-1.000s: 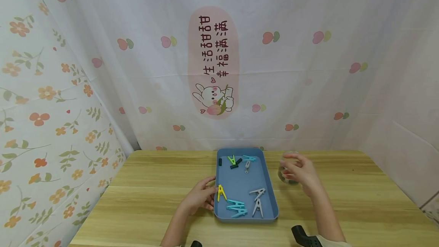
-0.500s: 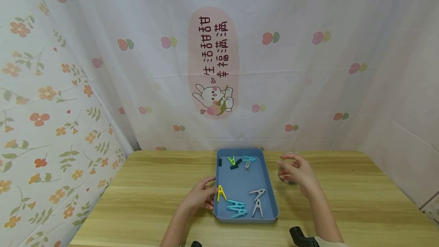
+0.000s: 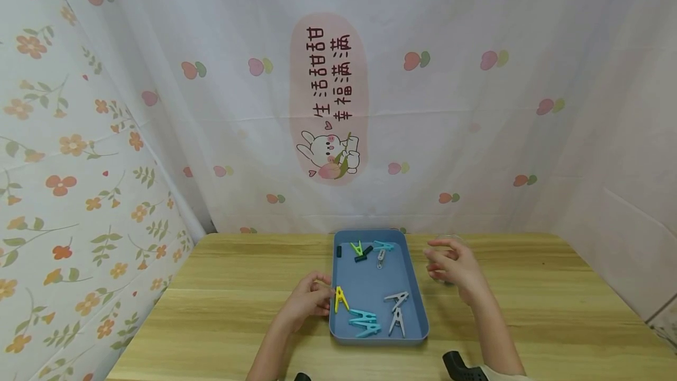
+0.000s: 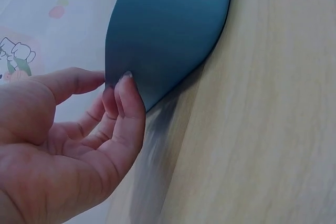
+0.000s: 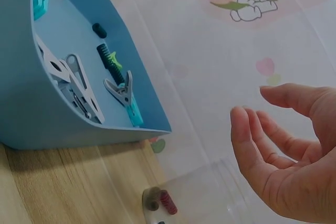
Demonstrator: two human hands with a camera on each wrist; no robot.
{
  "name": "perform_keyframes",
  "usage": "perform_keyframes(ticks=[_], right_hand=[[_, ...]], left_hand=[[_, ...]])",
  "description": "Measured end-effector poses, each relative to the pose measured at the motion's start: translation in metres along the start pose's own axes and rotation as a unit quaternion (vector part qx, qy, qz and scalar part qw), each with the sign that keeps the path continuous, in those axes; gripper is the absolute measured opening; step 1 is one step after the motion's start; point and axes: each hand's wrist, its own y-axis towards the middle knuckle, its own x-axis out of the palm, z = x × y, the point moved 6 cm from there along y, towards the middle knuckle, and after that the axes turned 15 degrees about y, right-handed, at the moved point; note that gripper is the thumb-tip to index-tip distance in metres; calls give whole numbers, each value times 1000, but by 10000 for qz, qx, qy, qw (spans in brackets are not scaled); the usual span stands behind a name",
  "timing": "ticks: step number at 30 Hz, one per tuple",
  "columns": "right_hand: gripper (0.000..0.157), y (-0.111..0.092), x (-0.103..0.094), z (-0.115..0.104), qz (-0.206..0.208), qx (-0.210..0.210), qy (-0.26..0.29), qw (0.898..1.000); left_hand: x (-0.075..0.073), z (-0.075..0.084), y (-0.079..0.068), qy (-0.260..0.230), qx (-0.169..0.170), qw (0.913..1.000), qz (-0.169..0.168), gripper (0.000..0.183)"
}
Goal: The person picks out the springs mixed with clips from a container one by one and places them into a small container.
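Observation:
My left hand (image 3: 307, 300) grips the left wall of a blue plastic tray (image 3: 367, 287). In the left wrist view its thumb tip goes behind the rim and its fingers lie on the outer wall. My right hand (image 3: 456, 266) hovers right of the tray with nothing in it; a gap shows between thumb and fingers in the right wrist view. Below and behind that hand stands a clear jar (image 5: 205, 190), mostly hidden from the head view. At the jar's bottom lie a dark red ribbed piece (image 5: 168, 202) and a brownish piece (image 5: 152, 198).
Inside the tray lie a yellow clip (image 3: 341, 298), turquoise clips (image 3: 365, 328), grey clips (image 3: 398, 321), a lime clip (image 3: 357, 248) and small dark green ribbed cylinders (image 3: 361, 258). The wooden table (image 3: 238, 275) ends at a printed curtain (image 3: 455, 151).
My right hand has moved slightly left, from over the jar towards the tray. The left hand and the tray stay in place.

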Motion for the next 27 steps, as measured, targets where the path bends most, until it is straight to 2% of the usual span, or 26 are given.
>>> perform_keyframes(ticks=[7, 19, 27], right_hand=[[46, -1, 6, 1, -91, -11, 84, 9999], [48, -1, 9, 3, -106, -18, 15, 9999], [47, -1, 12, 2, -145, 4, -39, 9999]], left_hand=[[1, -1, -2, -11, -72, 9998, -208, 14], [4, 1, -4, 315, 54, 9973, -657, 17], [5, 0, -4, 327, 48, 9972, -675, 14]])
